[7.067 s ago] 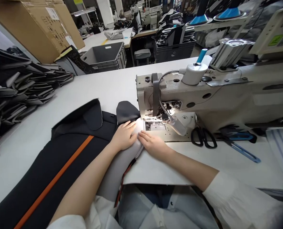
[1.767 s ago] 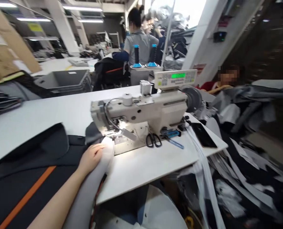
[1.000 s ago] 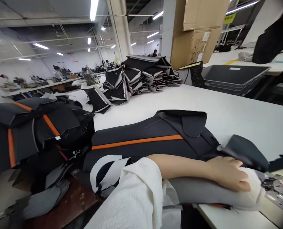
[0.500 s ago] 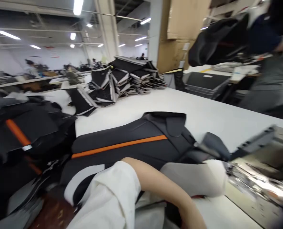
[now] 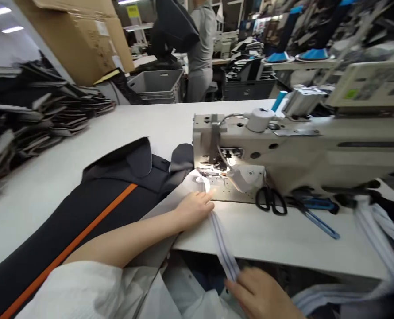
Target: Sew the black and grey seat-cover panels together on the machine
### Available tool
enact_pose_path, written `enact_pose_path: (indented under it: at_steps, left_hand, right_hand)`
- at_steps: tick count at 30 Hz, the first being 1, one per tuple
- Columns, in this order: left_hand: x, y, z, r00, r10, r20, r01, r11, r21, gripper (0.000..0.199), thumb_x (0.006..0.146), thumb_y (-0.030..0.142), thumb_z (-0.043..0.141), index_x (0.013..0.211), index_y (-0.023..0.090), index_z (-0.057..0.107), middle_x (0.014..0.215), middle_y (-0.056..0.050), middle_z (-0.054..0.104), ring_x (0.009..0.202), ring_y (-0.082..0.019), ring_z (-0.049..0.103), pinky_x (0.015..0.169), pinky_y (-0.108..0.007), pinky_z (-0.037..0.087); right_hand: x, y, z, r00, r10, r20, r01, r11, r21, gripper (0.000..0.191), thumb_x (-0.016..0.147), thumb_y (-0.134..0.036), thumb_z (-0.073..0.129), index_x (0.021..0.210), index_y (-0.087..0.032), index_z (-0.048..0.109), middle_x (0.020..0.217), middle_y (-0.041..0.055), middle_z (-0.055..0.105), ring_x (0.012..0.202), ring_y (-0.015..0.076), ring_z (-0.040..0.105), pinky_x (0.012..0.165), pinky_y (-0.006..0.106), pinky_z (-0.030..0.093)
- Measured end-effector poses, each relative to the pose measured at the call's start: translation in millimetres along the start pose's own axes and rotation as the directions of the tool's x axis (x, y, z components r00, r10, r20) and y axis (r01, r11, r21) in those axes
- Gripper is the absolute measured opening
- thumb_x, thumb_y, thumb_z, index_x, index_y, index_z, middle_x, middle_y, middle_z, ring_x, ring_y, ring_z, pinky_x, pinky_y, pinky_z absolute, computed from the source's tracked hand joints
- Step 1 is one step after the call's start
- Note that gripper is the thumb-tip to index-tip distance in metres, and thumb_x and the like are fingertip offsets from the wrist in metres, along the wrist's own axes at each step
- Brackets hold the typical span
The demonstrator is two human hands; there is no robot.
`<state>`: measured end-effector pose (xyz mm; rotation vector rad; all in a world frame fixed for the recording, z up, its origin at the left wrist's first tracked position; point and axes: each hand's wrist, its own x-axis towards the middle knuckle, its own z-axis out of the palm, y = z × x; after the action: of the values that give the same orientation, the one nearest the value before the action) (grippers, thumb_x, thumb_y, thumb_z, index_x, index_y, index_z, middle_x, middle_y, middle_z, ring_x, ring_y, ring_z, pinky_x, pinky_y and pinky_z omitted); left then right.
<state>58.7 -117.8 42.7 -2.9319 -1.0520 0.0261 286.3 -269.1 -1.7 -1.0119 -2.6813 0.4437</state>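
A sewing machine (image 5: 299,146) stands on the white table, its lamp lighting the needle area. Beneath its head runs the grey edge of a dark garment piece (image 5: 97,199) with an orange stripe. My left hand (image 5: 195,210) lies just before the needle plate, fingers closed on a white striped tape (image 5: 224,248) over the grey fabric. Lower down, at the table's front edge, my right hand (image 5: 263,292) grips the same tape, which stretches between both hands. Motion blurs the right hand's fingers.
Black-handled scissors (image 5: 271,200) and a blue-handled tool (image 5: 318,219) lie right of the needle plate. More striped tape (image 5: 336,294) loops at the lower right. Stacked dark pieces (image 5: 34,110) fill the left. Behind stand a grey crate (image 5: 157,84) and a person (image 5: 200,53).
My view has swung right, bringing the sewing machine fully into sight. My left hand, hidden low before, now shows at the needle plate; my right hand has come into view with the tape.
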Motion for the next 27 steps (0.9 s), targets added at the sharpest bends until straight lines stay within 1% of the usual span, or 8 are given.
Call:
enact_pose_path:
  at_steps: [2, 4, 6, 9, 14, 18, 20, 27]
  left_hand:
    - [-11.7, 0.3, 0.8, 0.998, -0.041, -0.049, 0.043, 0.999, 0.025, 0.048, 0.084, 0.020, 0.048, 0.132, 0.018, 0.042, 0.143, -0.017, 0.034, 0.113, -0.025, 0.049, 0.086, -0.036, 0.042]
    - [-24.9, 2.4, -3.7, 0.992, -0.107, -0.073, 0.109, 0.994, 0.031, 0.067, 0.080, 0.025, 0.052, 0.142, 0.021, 0.025, 0.145, -0.016, 0.029, 0.123, -0.028, 0.040, 0.094, -0.039, 0.036]
    - [-33.7, 5.2, -9.3, 0.981, -0.185, -0.050, 0.188, 0.981, 0.043, 0.072, 0.078, 0.027, 0.053, 0.143, 0.020, 0.022, 0.142, -0.015, 0.033, 0.123, -0.030, 0.038, 0.098, -0.041, 0.031]
    - [-31.6, 5.6, -12.2, 0.956, -0.291, 0.023, 0.289, 0.955, 0.063, 0.061, 0.078, 0.026, 0.049, 0.137, 0.014, 0.035, 0.120, -0.014, 0.050, 0.107, -0.029, 0.045, 0.092, -0.041, 0.034]
    - [-11.4, -2.9, -3.6, 0.942, -0.325, 0.085, 0.322, 0.946, 0.044, 0.044, 0.082, 0.030, 0.043, 0.121, 0.011, 0.052, 0.093, -0.011, 0.055, 0.087, -0.027, 0.047, 0.075, -0.039, 0.037]
    - [-9.7, -5.3, 1.3, 0.947, -0.313, 0.070, 0.311, 0.949, 0.048, 0.050, 0.080, 0.030, 0.043, 0.126, 0.010, 0.048, 0.093, -0.011, 0.055, 0.086, -0.026, 0.046, 0.074, -0.039, 0.036]
    - [-10.9, -4.2, 2.0, 0.943, -0.325, 0.065, 0.322, 0.945, 0.052, 0.052, 0.079, 0.029, 0.044, 0.126, 0.010, 0.048, 0.094, -0.011, 0.054, 0.087, -0.027, 0.046, 0.075, -0.039, 0.037]
    - [-9.6, -14.2, -0.8, 0.939, -0.334, 0.087, 0.340, 0.937, -0.074, 0.052, 0.079, 0.027, 0.043, 0.127, 0.010, 0.047, 0.091, -0.010, 0.054, 0.087, -0.026, 0.047, 0.078, -0.040, 0.040]
  right_hand:
    - [38.8, 20.8, -15.8, 0.990, -0.114, -0.080, 0.107, 0.990, -0.086, 0.037, 0.083, -0.022, 0.053, 0.120, -0.025, 0.055, 0.111, 0.0117, 0.062, 0.102, 0.0247, 0.056, 0.084, 0.040, 0.045]
    - [79.4, 47.5, -29.0, 0.985, -0.160, -0.061, 0.152, 0.981, -0.124, 0.051, 0.084, -0.042, 0.054, 0.130, -0.021, 0.047, 0.133, 0.0162, 0.047, 0.120, 0.0308, 0.042, 0.093, 0.047, 0.036]
    - [112.4, 72.8, -36.7, 0.977, -0.214, -0.009, 0.212, 0.974, -0.083, 0.049, 0.088, -0.046, 0.047, 0.128, -0.018, 0.049, 0.126, 0.0158, 0.053, 0.113, 0.0266, 0.048, 0.090, 0.041, 0.039]
    - [140.2, 98.5, -38.3, 0.990, -0.134, -0.035, 0.131, 0.989, -0.063, 0.034, 0.095, -0.032, 0.035, 0.118, -0.019, 0.057, 0.097, 0.0088, 0.064, 0.089, 0.0185, 0.056, 0.080, 0.031, 0.042]
    - [152.0, 105.4, -28.9, 0.968, 0.103, -0.230, -0.124, 0.989, -0.077, 0.046, 0.087, -0.044, 0.050, 0.125, -0.019, 0.051, 0.116, 0.0110, 0.057, 0.107, 0.0254, 0.050, 0.085, 0.035, 0.041]
    - [162.1, 100.2, -20.9, 0.972, 0.106, -0.209, -0.123, 0.990, -0.073, 0.030, 0.095, -0.031, 0.036, 0.110, -0.020, 0.060, 0.096, 0.0069, 0.062, 0.092, 0.0195, 0.055, 0.082, 0.031, 0.042]
    - [167.4, 99.9, -17.5, 0.970, 0.123, -0.208, -0.144, 0.986, -0.088, 0.029, 0.094, -0.031, 0.039, 0.110, -0.019, 0.060, 0.098, 0.0076, 0.062, 0.091, 0.0195, 0.055, 0.080, 0.030, 0.042]
    - [167.4, 99.3, -16.6, 0.953, 0.254, -0.163, -0.263, 0.964, -0.032, 0.062, 0.082, -0.045, 0.057, 0.135, -0.017, 0.041, 0.127, 0.0123, 0.052, 0.117, 0.0280, 0.045, 0.095, 0.038, 0.039]
